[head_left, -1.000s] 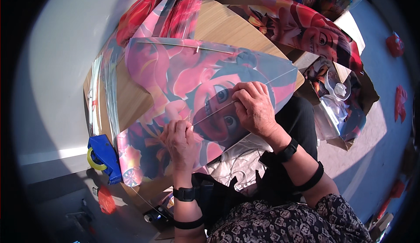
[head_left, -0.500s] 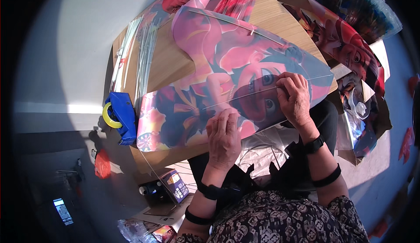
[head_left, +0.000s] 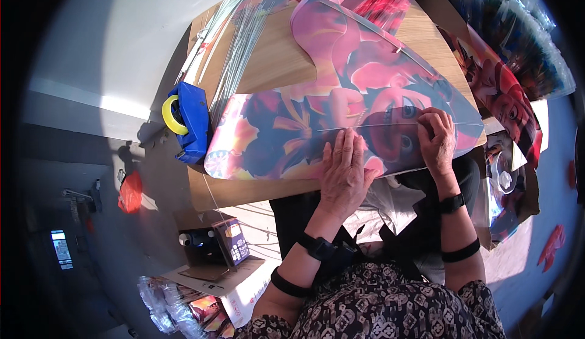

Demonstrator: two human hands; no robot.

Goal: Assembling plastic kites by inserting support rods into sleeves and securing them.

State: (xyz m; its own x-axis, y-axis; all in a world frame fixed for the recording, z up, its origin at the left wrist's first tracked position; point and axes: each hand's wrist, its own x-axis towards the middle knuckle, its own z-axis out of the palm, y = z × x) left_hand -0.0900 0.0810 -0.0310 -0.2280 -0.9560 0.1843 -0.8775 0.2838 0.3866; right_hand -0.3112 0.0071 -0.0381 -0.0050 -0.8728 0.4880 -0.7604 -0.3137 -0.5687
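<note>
left hand (head_left: 345,171) lay flat, open, pressing the pink cartoon-printed plastic kite sheet (head_left: 341,113) on the wooden table (head_left: 274,58); right hand (head_left: 437,139) pinched its thin spar (head_left: 390,125). judged fitting step; next needs the spar kept straight.

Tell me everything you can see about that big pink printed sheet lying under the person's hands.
The big pink printed plastic sheet looks thin and glossy, covered with a bright cartoon picture in pink, red and purple. It is kite-shaped, lying flat across the wooden table, its left end rounded near the blue tape dispenser. A thin pale rod crosses it. The left hand presses flat on its near edge; the right hand rests with bent fingers on the rod.
</note>
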